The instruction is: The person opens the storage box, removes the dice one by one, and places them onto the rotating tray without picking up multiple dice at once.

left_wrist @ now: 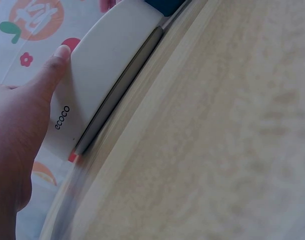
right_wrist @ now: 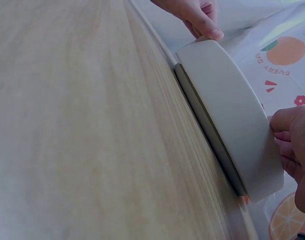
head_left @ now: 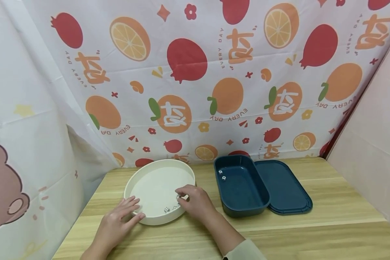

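Note:
A round cream tray (head_left: 159,180) with a raised rim lies on the table. My left hand (head_left: 118,220) rests on its near left rim, fingers spread, and in the left wrist view the thumb (left_wrist: 55,62) touches the wall by the print "ecoco". Over the right part of the tray, my right hand (head_left: 196,204) pinches a small white die (head_left: 178,196) between thumb and fingers. Other dice (head_left: 167,209) lie inside near the front rim. The right wrist view hides the die behind the tray wall (right_wrist: 232,115) and the curled fingers of the right hand (right_wrist: 295,145).
Right of the tray stands a deep blue rectangular box (head_left: 243,191) with two white dice (head_left: 224,178) at its left side. Its flat blue lid (head_left: 282,187) lies beside it on the wooden table (head_left: 338,231). A fruit-print cloth (head_left: 195,97) hangs behind.

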A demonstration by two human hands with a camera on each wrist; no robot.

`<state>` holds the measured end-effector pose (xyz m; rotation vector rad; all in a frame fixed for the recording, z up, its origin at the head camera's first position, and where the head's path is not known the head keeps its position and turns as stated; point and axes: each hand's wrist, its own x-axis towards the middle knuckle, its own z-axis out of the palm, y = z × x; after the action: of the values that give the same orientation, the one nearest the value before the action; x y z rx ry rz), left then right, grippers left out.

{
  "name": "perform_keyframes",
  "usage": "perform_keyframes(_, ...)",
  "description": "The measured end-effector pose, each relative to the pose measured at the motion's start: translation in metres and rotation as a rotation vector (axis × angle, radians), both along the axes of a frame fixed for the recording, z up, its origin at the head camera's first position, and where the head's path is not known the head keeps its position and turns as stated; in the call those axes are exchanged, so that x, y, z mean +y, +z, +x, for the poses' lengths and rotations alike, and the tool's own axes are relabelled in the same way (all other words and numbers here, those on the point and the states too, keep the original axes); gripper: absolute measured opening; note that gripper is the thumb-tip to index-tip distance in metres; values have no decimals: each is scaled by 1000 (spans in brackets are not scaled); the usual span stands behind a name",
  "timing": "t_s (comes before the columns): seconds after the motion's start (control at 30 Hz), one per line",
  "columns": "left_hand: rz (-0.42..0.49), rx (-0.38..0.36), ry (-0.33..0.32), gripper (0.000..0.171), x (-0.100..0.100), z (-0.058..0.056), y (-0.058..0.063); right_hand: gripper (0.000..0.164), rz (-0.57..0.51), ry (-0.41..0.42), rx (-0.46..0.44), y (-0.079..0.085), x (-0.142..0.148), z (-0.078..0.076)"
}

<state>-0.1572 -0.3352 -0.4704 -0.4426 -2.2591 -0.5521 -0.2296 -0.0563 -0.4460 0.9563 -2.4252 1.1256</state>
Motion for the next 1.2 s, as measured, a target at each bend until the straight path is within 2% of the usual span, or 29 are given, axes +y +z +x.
perform_keyframes(0.6, -2, -6, 6, 36, 3, 3, 1, 22, 0, 4, 23, -2, 2, 1)
perform_keyframes(0.73, -3, 2, -2, 36, 2, 2, 0, 22, 27, 2, 52, -1, 2, 1)
perform_keyframes(0.93, 0, -1, -12, 36, -1, -3, -1, 24, 128, -13, 113, 6, 2, -1)
perform_keyframes(1.2, 16, 0, -29, 36, -4, -10, -1, 26, 226, -49, 73, 29, 15, -14)
